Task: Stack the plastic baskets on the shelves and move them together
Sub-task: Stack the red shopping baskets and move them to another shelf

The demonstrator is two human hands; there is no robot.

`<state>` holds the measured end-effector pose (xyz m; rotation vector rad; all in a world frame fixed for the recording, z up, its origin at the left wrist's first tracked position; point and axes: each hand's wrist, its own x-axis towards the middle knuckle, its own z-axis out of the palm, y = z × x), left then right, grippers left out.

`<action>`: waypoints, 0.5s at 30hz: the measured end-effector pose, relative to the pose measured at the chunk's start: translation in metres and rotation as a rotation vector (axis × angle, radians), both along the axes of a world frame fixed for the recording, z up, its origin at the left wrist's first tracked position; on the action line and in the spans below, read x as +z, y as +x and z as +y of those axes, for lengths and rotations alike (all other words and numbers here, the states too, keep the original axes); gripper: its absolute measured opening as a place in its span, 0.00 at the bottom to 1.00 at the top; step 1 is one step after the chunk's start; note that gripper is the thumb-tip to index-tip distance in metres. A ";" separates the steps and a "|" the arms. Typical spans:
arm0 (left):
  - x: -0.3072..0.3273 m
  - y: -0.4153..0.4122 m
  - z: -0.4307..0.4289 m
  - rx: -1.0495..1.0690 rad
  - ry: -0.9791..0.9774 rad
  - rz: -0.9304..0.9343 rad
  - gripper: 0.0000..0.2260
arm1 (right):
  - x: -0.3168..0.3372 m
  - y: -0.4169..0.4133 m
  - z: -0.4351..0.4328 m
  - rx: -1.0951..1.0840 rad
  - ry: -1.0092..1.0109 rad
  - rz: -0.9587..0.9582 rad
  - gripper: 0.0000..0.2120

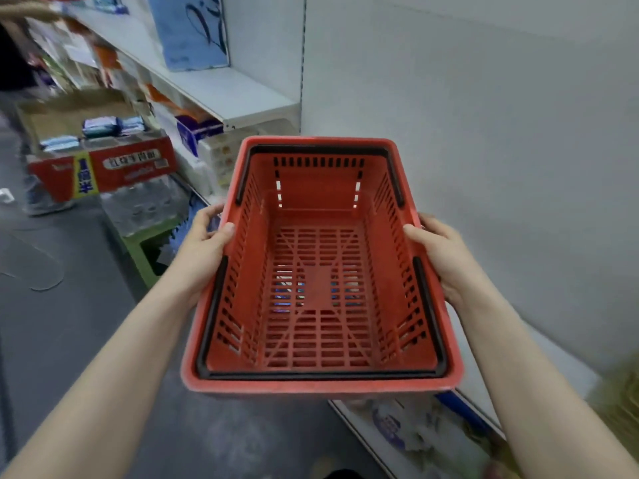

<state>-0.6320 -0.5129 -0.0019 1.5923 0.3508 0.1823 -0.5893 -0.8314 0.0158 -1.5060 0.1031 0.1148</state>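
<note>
In a shop aisle, I carry the red basket [321, 271] in mid-air beside white shelves [242, 95], my left hand [204, 250] and right hand [439, 257] clamped on its side rims. With only a rim grip, it could tip or knock the shelving.

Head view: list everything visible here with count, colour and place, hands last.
red basket: one for certain, empty, black handles folded along the rim, held centre frame over the aisle
white shelf: one upper board, upper left, beside a white end panel
blue pack: one, standing on that shelf
cardboard box: one, red printed sides, open, holding blue and white packs, left on the floor stock
green stool: one, partly seen, left of the basket
floor: grey, lower left
left hand: gripping the basket's left rim
right hand: gripping the right rim
</note>
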 end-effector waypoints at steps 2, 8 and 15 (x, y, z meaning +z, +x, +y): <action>-0.003 0.037 0.012 -0.014 -0.020 0.000 0.14 | 0.000 0.037 0.010 -0.011 -0.006 0.014 0.11; -0.013 0.133 0.037 -0.114 -0.080 0.030 0.17 | -0.018 0.157 0.030 -0.013 -0.090 0.020 0.13; -0.014 0.218 0.047 -0.248 -0.001 0.036 0.23 | -0.010 0.258 0.028 0.034 -0.227 0.050 0.12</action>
